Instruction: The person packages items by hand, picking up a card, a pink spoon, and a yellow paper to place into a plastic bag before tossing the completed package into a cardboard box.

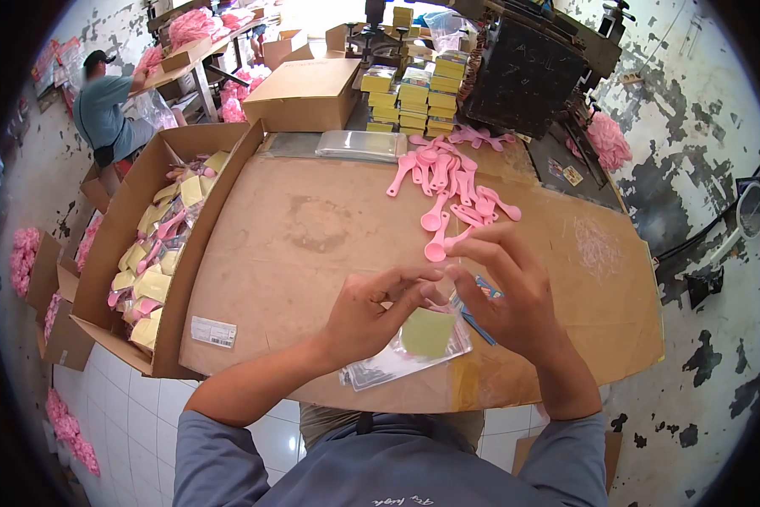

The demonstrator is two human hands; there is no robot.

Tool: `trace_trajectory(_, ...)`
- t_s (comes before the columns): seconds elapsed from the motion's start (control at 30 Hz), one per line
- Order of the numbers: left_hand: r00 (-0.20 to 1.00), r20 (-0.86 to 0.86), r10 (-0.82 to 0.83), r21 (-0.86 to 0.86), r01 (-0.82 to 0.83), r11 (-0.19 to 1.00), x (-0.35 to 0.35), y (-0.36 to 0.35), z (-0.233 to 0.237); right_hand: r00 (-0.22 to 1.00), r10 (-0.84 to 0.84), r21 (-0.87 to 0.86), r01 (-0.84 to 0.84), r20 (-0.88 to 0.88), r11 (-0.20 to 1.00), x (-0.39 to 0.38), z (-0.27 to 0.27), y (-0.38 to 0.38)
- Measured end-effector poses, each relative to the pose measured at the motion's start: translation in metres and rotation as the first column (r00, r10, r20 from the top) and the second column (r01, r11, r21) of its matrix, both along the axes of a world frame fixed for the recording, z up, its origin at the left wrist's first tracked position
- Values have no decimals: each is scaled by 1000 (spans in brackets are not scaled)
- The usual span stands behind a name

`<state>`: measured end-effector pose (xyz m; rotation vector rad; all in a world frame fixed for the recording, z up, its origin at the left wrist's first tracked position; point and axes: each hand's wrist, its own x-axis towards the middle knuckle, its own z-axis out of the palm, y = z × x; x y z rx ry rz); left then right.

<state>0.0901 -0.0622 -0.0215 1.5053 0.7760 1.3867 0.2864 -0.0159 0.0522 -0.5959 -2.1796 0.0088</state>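
Note:
In front of my body, my left hand [367, 308] is closed in a pinch, thumb and index finger brought together. Its fingertips nearly meet those of my right hand [515, 296], whose thumb and fingers also bend into a pinch. Whatever sits between the fingertips is too small or too clear to make out. Just below them lies a yellow-green card [428, 332] on clear plastic bags [375, 370]. A blue strip [479, 328] rests partly under my right hand. Beyond the fingers, pink measuring spoons [435, 221] are spread in a loose pile.
An open carton [196, 245] of bagged spoons and cards stands left. At the back are a closed box [304, 91], a clear plastic stack [361, 144], yellow-edged card stacks [415, 89] and a dark machine [523, 72]. A person [109, 110] sits far left.

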Motion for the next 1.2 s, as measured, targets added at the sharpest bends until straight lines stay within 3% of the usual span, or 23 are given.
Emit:
trace_trajectory(0.1,984,-141,113,73,-104,992,-3,-3,6,984,-21,225,-19,176,974,-3,12,-6)
trace_trajectory(0.3,867,-402,294,292,-183,939,-5,-1,-5,948,-123,390,0,292,921,-12,-4,-6)
trace_trajectory(0.4,743,-549,383,444,-130,887,-6,-6,-1,912,-249,379,115,326,918,-19,-5,-7)
trace_trajectory(0.5,783,-514,349,407,-135,903,-5,-3,7,975,-181,172,158,128,972,-9,-3,8)
trace_trajectory(0.57,894,-388,225,225,-145,964,-6,-3,10,997,-71,-33,71,11,997,14,9,21)
trace_trajectory(0.6,936,-309,170,130,-136,982,-7,-3,11,991,6,-427,-64,-135,902,35,11,25)
trace_trajectory(0.63,960,-245,137,64,-125,990,-9,-1,8,955,16,-726,-235,-295,646,62,13,29)
trace_trajectory(0.7,991,-107,79,-62,-86,994,-12,7,1,775,135,-758,-632,-617,159,133,16,45)
trace_trajectory(0.73,992,-99,80,-69,-87,994,-13,10,1,793,66,-779,-608,-606,152,165,8,63)
trace_trajectory(0.77,993,-91,79,-77,-86,993,-14,12,0,896,-78,-843,-377,-437,384,199,-8,85)
trace_trajectory(0.8,994,-83,77,-85,-84,993,-14,13,0,927,-371,-758,212,-43,617,228,-33,109)
trace_trajectory(0.83,995,-53,90,-103,-95,990,-13,13,0,756,-604,-383,651,252,655,251,-54,119)
trace_trajectory(0.87,994,-25,103,-121,-106,987,-12,14,0,559,-758,-40,813,336,581,262,-71,120)
trace_trajectory(0.97,993,-27,118,-158,-121,980,-10,15,-1,502,-821,241,790,271,563,238,-58,98)
trace_trajectory(1.07,986,-76,145,-185,-157,970,-9,17,-8,781,-593,13,603,197,798,153,-25,59)
trace_trajectory(1.1,984,-96,151,-190,-167,968,-8,18,-10,878,-436,-185,470,196,863,126,-19,43)
trace_trajectory(1.13,984,-88,156,-191,-170,967,-7,18,-9,950,-270,-370,309,155,876,102,-18,30)
trace_trajectory(1.2,983,-73,169,-196,-180,964,-5,15,-8,999,42,-741,-31,-4,670,64,-27,16)
